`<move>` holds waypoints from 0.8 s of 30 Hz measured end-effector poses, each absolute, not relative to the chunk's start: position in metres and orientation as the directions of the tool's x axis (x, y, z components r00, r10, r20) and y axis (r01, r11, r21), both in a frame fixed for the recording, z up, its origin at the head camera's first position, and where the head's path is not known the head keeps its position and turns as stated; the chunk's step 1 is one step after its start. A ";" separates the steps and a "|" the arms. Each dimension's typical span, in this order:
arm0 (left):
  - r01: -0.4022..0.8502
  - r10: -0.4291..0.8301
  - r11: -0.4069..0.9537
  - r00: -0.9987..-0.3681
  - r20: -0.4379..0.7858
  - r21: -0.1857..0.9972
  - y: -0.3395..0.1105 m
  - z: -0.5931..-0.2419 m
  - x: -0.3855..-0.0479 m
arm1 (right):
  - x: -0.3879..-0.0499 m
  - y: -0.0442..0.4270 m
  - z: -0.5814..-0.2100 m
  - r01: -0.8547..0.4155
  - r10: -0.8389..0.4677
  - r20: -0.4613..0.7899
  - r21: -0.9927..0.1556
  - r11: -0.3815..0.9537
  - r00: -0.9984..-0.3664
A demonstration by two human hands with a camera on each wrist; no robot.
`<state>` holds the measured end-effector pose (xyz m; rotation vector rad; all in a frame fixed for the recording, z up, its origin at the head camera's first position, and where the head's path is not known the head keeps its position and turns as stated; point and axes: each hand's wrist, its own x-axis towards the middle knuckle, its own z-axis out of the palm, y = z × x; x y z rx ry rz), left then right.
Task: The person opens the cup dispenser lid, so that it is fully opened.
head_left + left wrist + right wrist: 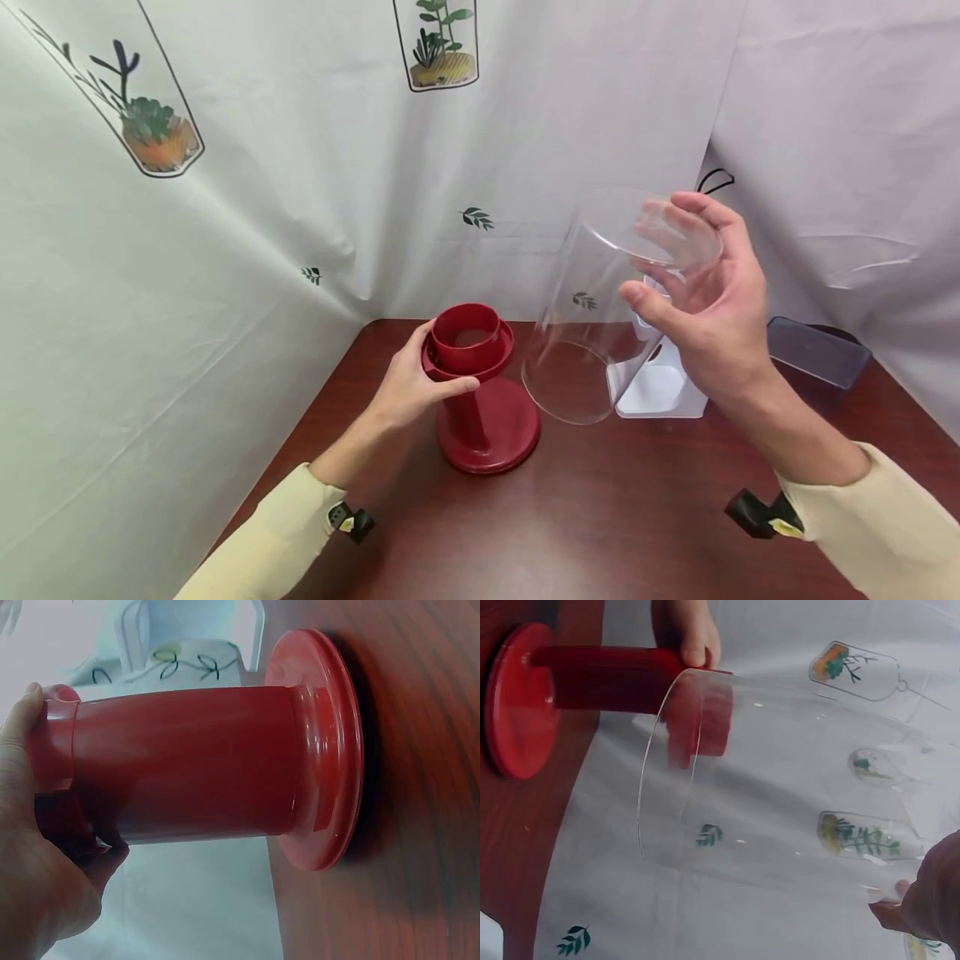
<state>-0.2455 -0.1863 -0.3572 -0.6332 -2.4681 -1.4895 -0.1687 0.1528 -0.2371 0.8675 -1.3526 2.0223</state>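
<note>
A red plastic stand (pixel 487 429) with a wide round base and a thick column stands upright on the table. Its top carries a round red cup-like part (pixel 467 354) inside a wider rim. My left hand (pixel 408 387) grips the stand just under that top, thumb toward me and fingers behind. In my right hand (pixel 712 308) is a clear open cylinder (pixel 558 358), held by its upper end and tilted in the air to the right of the stand. Through its wall in the right wrist view, part of the red top (pixel 705 727) shows.
Behind the cylinder sits a white plastic piece (pixel 652 396) on the brown table (pixel 600 517). Farther right lies a dark, see-through lidded box (pixel 817 354). A white curtain (pixel 300 167) printed with plants hangs close behind and along the left.
</note>
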 end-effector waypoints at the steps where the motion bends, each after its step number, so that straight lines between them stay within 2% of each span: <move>1: 0.451 0.253 0.407 -0.891 0.376 0.794 -0.189 -0.357 -0.248 | -0.169 0.153 -0.239 -0.740 0.084 0.762 -0.588 -0.327 -0.643; 15: 0.345 0.087 0.543 -0.930 0.357 0.766 -0.235 -0.357 -0.275 | -0.174 0.149 -0.263 -0.704 0.014 0.719 -0.676 -0.215 -0.695; 24: 0.316 0.052 0.572 -0.935 0.350 0.757 -0.250 -0.362 -0.288 | -0.181 0.147 -0.271 -0.653 0.016 0.661 -0.736 -0.182 -0.750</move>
